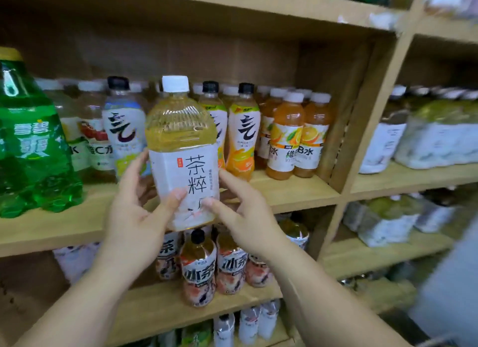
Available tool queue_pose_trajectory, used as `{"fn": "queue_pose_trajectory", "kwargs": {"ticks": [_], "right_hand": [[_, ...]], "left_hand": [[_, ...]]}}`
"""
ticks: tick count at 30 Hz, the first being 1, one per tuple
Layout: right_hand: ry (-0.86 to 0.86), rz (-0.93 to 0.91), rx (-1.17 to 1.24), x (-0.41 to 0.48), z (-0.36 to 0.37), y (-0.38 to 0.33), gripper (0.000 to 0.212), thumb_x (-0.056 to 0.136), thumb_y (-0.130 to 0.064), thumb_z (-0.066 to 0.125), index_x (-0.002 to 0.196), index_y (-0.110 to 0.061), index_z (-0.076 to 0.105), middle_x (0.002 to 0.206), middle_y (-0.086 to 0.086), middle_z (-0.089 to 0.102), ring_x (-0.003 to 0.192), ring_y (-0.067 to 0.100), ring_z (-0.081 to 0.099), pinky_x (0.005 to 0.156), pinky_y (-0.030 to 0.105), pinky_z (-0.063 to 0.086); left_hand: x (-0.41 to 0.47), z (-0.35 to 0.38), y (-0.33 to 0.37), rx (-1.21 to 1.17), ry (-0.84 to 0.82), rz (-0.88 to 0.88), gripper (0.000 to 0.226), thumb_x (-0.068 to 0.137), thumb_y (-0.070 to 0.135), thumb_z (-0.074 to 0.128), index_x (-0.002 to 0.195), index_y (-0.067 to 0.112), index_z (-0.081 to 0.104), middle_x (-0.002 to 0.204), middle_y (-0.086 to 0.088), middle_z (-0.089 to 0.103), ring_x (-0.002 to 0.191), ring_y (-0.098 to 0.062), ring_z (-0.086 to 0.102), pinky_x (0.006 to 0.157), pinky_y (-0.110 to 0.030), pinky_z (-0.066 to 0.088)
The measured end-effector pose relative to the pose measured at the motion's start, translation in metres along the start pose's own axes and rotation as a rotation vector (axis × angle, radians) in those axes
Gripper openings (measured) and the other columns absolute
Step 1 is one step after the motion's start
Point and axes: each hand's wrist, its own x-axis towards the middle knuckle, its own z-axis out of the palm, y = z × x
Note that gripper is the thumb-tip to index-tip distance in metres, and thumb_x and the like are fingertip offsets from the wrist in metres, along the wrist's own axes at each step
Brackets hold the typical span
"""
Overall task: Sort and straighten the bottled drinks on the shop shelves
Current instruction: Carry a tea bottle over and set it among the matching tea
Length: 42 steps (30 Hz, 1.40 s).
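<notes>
I hold a large tea bottle (182, 150) with a white cap, pale yellow liquid and a white label, upright in front of the middle wooden shelf (284, 194). My left hand (134, 212) grips its lower left side, thumb across the label. My right hand (240, 212) touches its lower right side with the fingers partly spread. Behind it stand rows of black-capped bottles (241, 129) and orange vitamin drinks (287, 137).
A big green soda bottle (28, 139) stands at the shelf's left end. Peach iced-tea bottles (198, 269) fill the shelf below, with white bottles (248, 326) lower still. Shrink-wrapped packs (437, 134) sit in the right bay beyond an upright divider (367, 129).
</notes>
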Motion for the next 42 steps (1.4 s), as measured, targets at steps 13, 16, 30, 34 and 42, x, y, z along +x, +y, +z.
{"fn": "queue_pose_trajectory", "kwargs": {"ticks": [13,16,30,34,42], "right_hand": [[0.327,0.087,-0.114,-0.103,-0.156,0.026,0.059,0.096,-0.043,0.065,0.152,-0.036,0.049,0.142,-0.013,0.063,0.132,0.016,0.057,0.106,0.049,0.049],[0.35,0.1,-0.095,-0.119,-0.19,0.044,0.058,0.095,-0.044,0.065,0.15,-0.036,0.05,0.138,-0.012,0.065,0.128,0.019,0.06,0.102,0.049,0.052],[0.253,0.141,-0.111,-0.167,-0.404,0.137,0.055,0.093,-0.047,0.062,0.146,-0.049,0.051,0.128,-0.012,0.067,0.114,0.007,0.061,0.098,0.033,0.053],[0.273,0.141,-0.116,-0.147,-0.433,0.158,0.055,0.096,-0.046,0.064,0.148,-0.049,0.048,0.13,-0.014,0.064,0.121,0.002,0.058,0.104,0.036,0.051],[0.271,0.135,-0.105,-0.102,-0.459,0.193,0.052,0.095,-0.046,0.062,0.143,-0.061,0.046,0.124,-0.013,0.068,0.103,0.01,0.069,0.092,0.044,0.058]], "left_hand": [[-0.036,0.161,0.052,-0.22,-0.292,0.037,0.078,0.07,0.029,0.085,0.137,0.049,0.05,0.128,0.016,0.069,0.12,-0.006,0.065,0.09,-0.041,0.061],[-0.044,0.202,0.052,-0.21,-0.307,0.015,0.081,0.072,0.03,0.091,0.138,0.05,0.049,0.131,0.014,0.068,0.123,-0.008,0.063,0.097,-0.048,0.056],[-0.095,0.442,0.088,-0.253,-0.271,-0.158,0.068,0.086,0.011,0.076,0.136,0.048,0.048,0.115,0.015,0.075,0.107,-0.006,0.071,0.084,-0.035,0.062],[-0.072,0.474,0.087,-0.245,-0.286,-0.176,0.064,0.088,0.013,0.075,0.133,0.052,0.049,0.118,0.015,0.074,0.113,-0.007,0.069,0.086,-0.039,0.062],[-0.026,0.513,0.068,-0.172,-0.339,-0.139,0.07,0.092,0.021,0.072,0.149,0.042,0.038,0.122,0.018,0.072,0.113,-0.004,0.068,0.088,-0.036,0.061]]}}
